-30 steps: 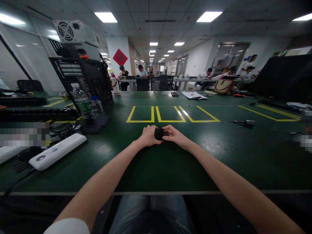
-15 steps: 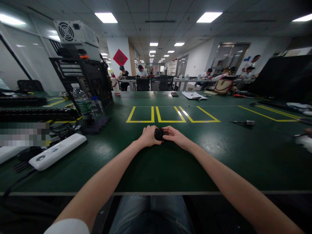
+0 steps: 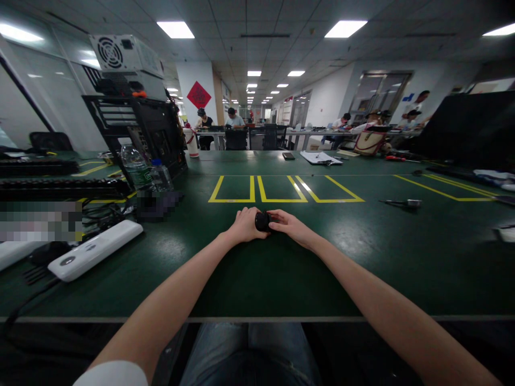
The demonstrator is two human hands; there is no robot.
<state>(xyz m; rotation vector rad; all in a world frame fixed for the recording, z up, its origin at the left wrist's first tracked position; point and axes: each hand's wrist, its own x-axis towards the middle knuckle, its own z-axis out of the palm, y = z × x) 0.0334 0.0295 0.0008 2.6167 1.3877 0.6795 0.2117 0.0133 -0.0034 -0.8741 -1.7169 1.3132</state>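
Note:
Both hands meet over the green tabletop (image 3: 257, 279), just in front of the yellow-taped outlines. Between them is a small black round object (image 3: 263, 221) with a dark circular face; its exact kind cannot be made out. My left hand (image 3: 244, 224) is closed around its left side, thumb below and fingers above. From the right, my right hand (image 3: 288, 225) pinches the other side with thumb and fingertips. The fingers partly cover the object.
A white power strip (image 3: 96, 250), plastic bottles (image 3: 135, 165) and an open computer case (image 3: 139, 126) stand at left. A dark tool (image 3: 402, 203) lies at right. Papers (image 3: 319, 158) and a phone-like black item (image 3: 288, 156) lie farther back. Several people sit beyond.
My hands and the black object stay almost in place. At the right edge, another person's hand has gone from view, and the white item there sits slightly differently.

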